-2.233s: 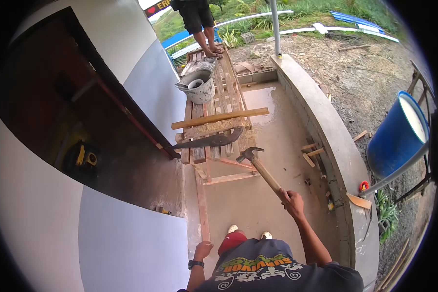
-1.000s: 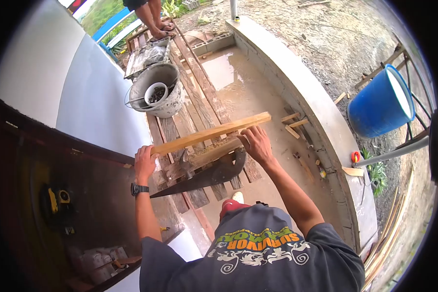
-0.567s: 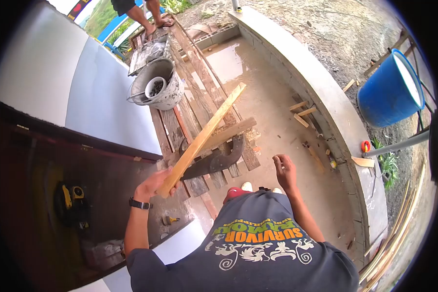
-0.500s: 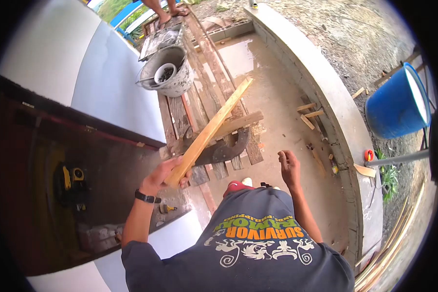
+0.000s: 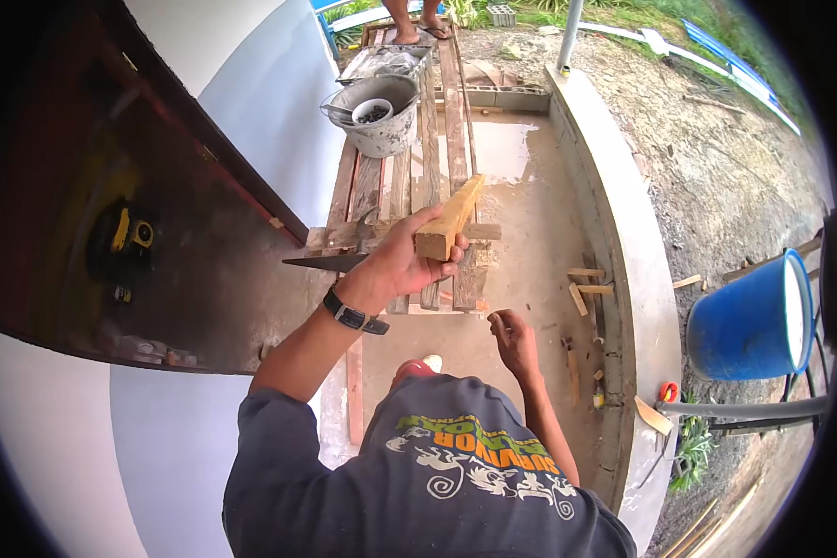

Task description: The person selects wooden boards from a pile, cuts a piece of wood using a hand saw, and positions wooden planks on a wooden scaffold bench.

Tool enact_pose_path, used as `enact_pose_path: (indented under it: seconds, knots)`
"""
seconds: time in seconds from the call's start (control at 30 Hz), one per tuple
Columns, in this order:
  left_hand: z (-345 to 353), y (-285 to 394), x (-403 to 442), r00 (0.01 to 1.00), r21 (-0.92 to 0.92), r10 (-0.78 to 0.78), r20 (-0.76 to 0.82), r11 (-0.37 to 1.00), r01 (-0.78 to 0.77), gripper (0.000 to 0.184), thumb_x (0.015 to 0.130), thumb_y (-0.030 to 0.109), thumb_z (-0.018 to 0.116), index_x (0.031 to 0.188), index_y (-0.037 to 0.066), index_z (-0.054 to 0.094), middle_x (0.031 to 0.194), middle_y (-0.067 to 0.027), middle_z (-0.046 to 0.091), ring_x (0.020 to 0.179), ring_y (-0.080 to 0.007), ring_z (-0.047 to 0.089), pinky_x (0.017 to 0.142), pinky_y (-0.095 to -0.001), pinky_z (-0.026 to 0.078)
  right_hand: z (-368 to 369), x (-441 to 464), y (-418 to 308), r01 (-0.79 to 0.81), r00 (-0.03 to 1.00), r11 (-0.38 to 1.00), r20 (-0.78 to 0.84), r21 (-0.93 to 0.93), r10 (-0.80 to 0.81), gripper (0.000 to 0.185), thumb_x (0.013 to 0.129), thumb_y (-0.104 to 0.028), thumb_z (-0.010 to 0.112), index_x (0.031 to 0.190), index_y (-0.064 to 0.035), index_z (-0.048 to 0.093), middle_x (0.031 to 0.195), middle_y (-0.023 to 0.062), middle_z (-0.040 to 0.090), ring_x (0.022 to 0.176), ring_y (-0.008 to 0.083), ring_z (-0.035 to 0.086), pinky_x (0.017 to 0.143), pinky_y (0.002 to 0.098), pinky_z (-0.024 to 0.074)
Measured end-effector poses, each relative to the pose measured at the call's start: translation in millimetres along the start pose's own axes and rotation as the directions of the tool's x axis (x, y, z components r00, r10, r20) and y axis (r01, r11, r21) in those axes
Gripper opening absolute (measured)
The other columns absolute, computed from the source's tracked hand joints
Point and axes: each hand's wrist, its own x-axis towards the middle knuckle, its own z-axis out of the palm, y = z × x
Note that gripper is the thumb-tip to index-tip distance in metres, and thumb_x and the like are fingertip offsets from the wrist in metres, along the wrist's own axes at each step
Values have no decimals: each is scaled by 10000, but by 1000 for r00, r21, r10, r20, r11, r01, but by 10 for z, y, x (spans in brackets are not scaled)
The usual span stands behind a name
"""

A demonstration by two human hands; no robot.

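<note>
My left hand (image 5: pixel 409 256) is wrapped around a length of yellowish lumber (image 5: pixel 451 223), its cut end facing me and its far end pointing away over the bench. Under that wrist, a handsaw (image 5: pixel 324 262) lies on the plank bench (image 5: pixel 402 181); my hand and forearm hide most of it. My right hand (image 5: pixel 513 339) is held low beside the bench's near end, fingers curled together. Whether something small sits in them I cannot make out. A short board (image 5: pixel 482 232) lies across the bench planks beyond the lumber.
A mortar-stained bucket (image 5: pixel 381 130) with a white container inside stands on the bench. Another person's feet (image 5: pixel 423 33) are at its far end. Wood offcuts (image 5: pixel 581 296) lie by the low block wall (image 5: pixel 614 223). A blue drum (image 5: pixel 749 316) is outside; a dark doorway (image 5: pixel 205 270) opens left.
My left hand has moved up and right with the lumber, turning its near end toward me. My right hand has come closer to the bench. The view has shifted.
</note>
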Motion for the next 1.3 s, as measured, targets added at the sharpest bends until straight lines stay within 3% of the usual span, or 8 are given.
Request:
enact_pose_path:
  seconds: [0.3, 0.5, 0.57, 0.67, 0.83, 0.93, 1.07, 1.3]
  knots:
    - [37, -743, -208, 965, 343, 199, -169, 930, -131, 424, 1083, 429, 546, 1218, 27, 566, 925, -112, 650, 732, -188, 655, 609, -309, 506, -172, -353, 319, -130, 989, 989, -62, 74, 135, 201, 1011, -183, 678, 1058, 9, 716, 821, 149, 733, 754, 241, 728, 689, 354, 564]
    - [651, -925, -437, 955, 281, 262, -140, 935, -216, 443, 1081, 456, 549, 1248, 46, 576, 971, -112, 679, 762, -211, 678, 629, -326, 525, -356, 130, -340, 246, 953, 956, -143, -160, -269, 701, 913, -66, 753, 1543, -88, 448, 1507, 163, 506, 1249, 291, 625, 1016, 401, 545]
    - [950, -929, -426, 963, 232, 236, -127, 951, -203, 444, 1083, 448, 547, 1270, 47, 576, 1001, -118, 692, 805, -223, 690, 645, -331, 528, -323, 425, -721, 431, 875, 882, -148, -191, -460, 758, 935, -195, 745, 1588, -101, 370, 1568, 210, 418, 1420, 419, 487, 1116, 479, 472]
    - [1142, -889, -230, 977, 175, 213, -26, 963, -205, 460, 1098, 446, 507, 1305, 45, 595, 1131, -138, 725, 1012, -273, 728, 740, -353, 561, -105, 882, -1051, 630, 745, 773, -223, -78, -629, 662, 984, -252, 676, 1563, -84, 399, 1486, 176, 506, 1356, 350, 549, 1081, 432, 485]
    - [1525, -334, 210, 938, 173, 245, 244, 941, -291, 595, 1096, 624, 354, 1247, 89, 566, 1253, -221, 726, 1116, -362, 729, 793, -385, 596, -233, 1554, -1595, 568, 823, 661, -317, 490, -472, 477, 1036, -288, 574, 1457, -84, 485, 1162, 55, 632, 1055, 174, 594, 932, 339, 495]
    - [1612, -192, 156, 898, 391, 352, 265, 812, -434, 517, 1107, 553, 423, 1249, 79, 572, 1191, -190, 741, 1069, -330, 735, 786, -386, 564, -690, 1843, -1877, 286, 948, 840, -8, 461, -319, 316, 1078, -219, 498, 1347, -58, 539, 1107, 58, 672, 1002, 193, 639, 899, 337, 530]
    - [1388, -217, 21, 879, 465, 346, 329, 751, -469, 479, 1122, 464, 437, 1324, 52, 576, 1200, -173, 726, 1096, -324, 715, 823, -395, 566, -1061, 2314, -1898, 545, 827, 770, -61, 332, -559, 429, 1084, -152, 569, 1502, -110, 485, 1318, 98, 647, 1229, 198, 634, 996, 366, 572]
    - [890, -300, -7, 914, 488, 361, 187, 773, -405, 376, 1121, 379, 476, 1282, 59, 590, 1154, -134, 711, 1074, -289, 711, 799, -383, 567, -1597, 2934, -2015, 276, 905, 833, 163, 479, -394, 404, 1089, -173, 546, 1464, -23, 548, 1403, 137, 622, 1307, 285, 606, 1110, 487, 525]
